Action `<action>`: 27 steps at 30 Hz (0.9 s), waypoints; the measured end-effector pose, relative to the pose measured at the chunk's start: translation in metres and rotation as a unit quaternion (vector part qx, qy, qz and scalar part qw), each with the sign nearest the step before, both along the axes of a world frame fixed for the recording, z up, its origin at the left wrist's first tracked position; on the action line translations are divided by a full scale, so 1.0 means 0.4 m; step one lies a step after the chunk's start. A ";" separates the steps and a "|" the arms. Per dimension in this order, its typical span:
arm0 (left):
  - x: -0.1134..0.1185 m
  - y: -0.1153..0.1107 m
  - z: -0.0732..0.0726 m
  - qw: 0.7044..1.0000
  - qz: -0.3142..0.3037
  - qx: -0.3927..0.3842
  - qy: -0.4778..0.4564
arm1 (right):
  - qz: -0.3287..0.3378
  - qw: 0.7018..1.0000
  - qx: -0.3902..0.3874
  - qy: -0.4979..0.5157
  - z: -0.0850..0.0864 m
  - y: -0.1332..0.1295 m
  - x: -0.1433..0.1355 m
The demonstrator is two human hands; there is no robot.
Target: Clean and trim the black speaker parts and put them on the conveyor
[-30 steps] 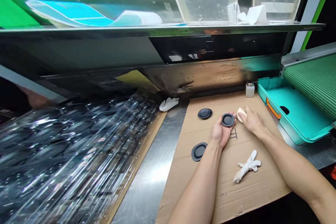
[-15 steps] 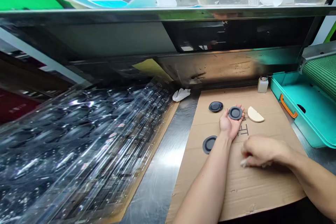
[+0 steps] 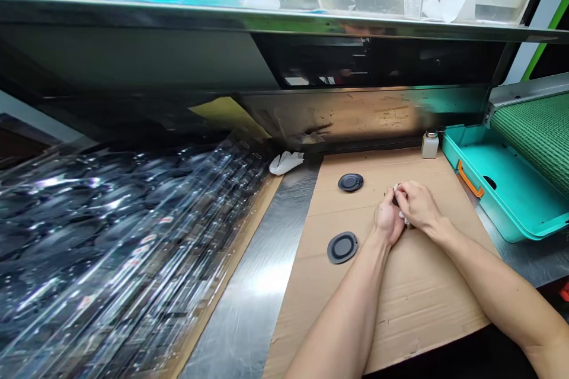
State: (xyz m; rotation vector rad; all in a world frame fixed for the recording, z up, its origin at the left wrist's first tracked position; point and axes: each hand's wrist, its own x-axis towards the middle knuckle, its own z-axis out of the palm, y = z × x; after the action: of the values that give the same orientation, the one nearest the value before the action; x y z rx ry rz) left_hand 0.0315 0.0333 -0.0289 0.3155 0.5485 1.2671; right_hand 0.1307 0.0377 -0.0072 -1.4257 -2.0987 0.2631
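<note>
My left hand (image 3: 386, 222) is closed around a small dark grey round plastic part (image 3: 395, 199), of which only a sliver shows. Over it, my right hand (image 3: 418, 206) pinches a crumpled white wipe (image 3: 404, 218) against the part. Both hands meet above the cardboard sheet (image 3: 427, 302). To their left lie similar dark parts: an oval one (image 3: 342, 247) nearer me, and a round one (image 3: 350, 182) farther back, perhaps more than one stacked. The cream half-round piece is hidden behind my right hand.
Clear plastic trays (image 3: 120, 249) fill the left side. A crumpled white glove or wipe (image 3: 285, 163) lies by the steel table (image 3: 249, 284). At the back stands a small bottle (image 3: 430, 145); a teal bin (image 3: 511, 213) sits right, below a green conveyor belt (image 3: 537, 124).
My right hand has moved up and left with the white wipe onto the part in my left hand. My left hand has curled from a flat palm. The view has swung slightly right.
</note>
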 end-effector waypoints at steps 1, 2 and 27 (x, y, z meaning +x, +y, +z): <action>-0.003 0.000 -0.002 1.000 0.005 -0.003 0.000 | 0.030 0.999 -0.008 -0.019 0.003 -0.003 0.000; -0.007 0.000 -0.003 1.000 0.008 -0.003 -0.003 | 0.061 0.997 -0.020 -0.041 0.006 -0.006 0.002; 0.004 0.011 -0.013 0.999 0.053 -0.007 -0.002 | -0.111 0.980 0.036 -0.163 -0.022 -0.013 0.005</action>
State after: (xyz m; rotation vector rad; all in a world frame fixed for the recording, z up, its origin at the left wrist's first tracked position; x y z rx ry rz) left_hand 0.0331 0.0379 -0.0339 0.2742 0.5765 1.3651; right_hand 0.1326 0.0325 -0.0161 -1.7350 -2.1479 -0.1449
